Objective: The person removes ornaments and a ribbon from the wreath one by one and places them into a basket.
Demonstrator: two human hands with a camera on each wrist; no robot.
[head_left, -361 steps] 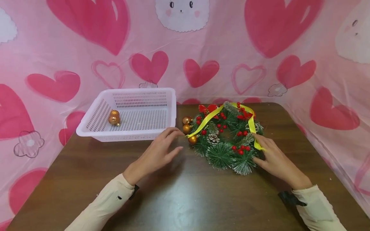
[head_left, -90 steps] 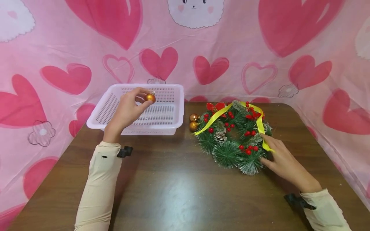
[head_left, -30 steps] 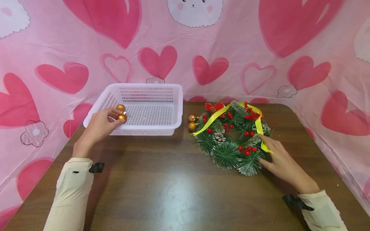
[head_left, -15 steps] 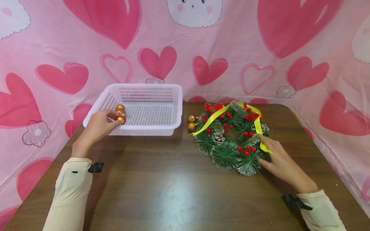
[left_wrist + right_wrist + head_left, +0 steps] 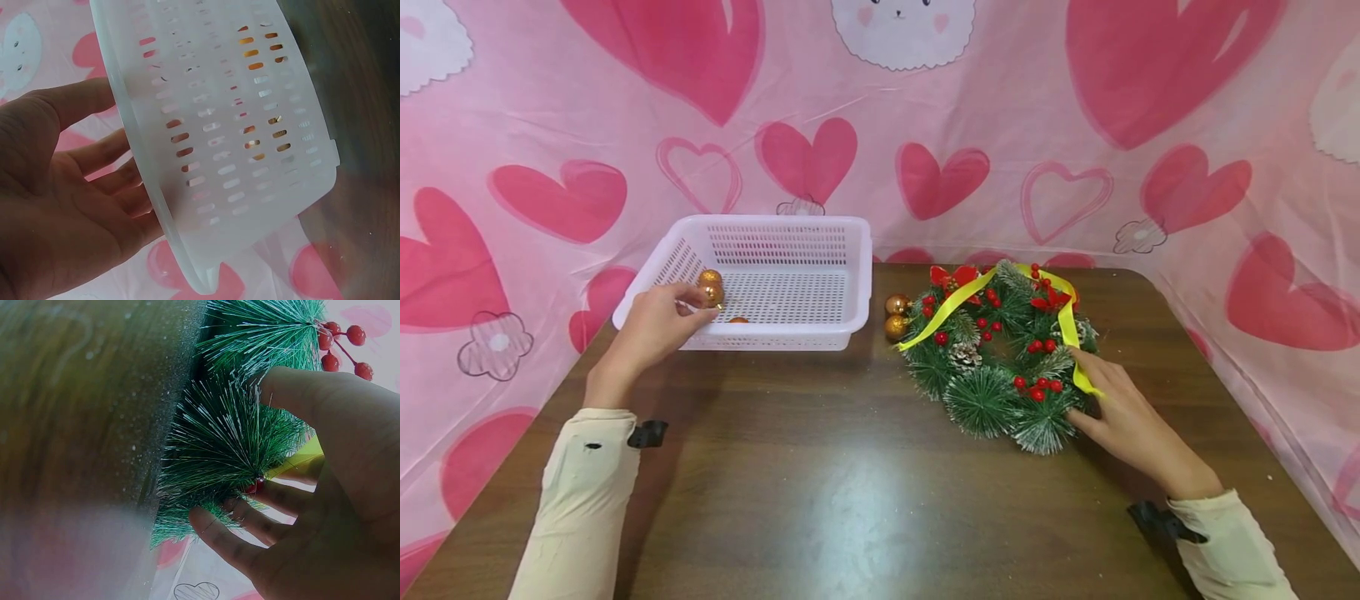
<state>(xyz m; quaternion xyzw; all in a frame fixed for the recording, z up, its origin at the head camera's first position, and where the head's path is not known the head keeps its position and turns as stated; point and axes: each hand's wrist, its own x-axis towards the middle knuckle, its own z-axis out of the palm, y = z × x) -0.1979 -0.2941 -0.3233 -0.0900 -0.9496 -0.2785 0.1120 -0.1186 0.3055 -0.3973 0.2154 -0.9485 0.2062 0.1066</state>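
My left hand (image 5: 658, 329) reaches over the near left corner of a white plastic basket (image 5: 775, 332), fingers loosely bent with nothing between them. Just right of its fingertips, an orange Christmas ball (image 5: 739, 320) shows its top above the near rim. Farther in lie two gold balls, a glittery one (image 5: 710, 277) and a shiny one (image 5: 711, 293). In the left wrist view the basket wall (image 5: 219, 125) hides most of the balls. My right hand (image 5: 1131, 417) rests at the right edge of a green Christmas wreath (image 5: 981, 400), fingers relaxed against its sprigs and yellow ribbon (image 5: 1070, 329).
Two more gold balls, a shiny one (image 5: 897, 305) and a glittery one (image 5: 896, 327), sit on the brown table (image 5: 850, 467) between basket and wreath. Red berries and a pinecone (image 5: 964, 357) decorate the wreath. A pink heart-print cloth (image 5: 940, 108) hangs behind.
My left hand has carried an orange ball from beside the wreath to the basket and let it go; it has rolled right along the near wall. My right hand has stayed at the wreath.
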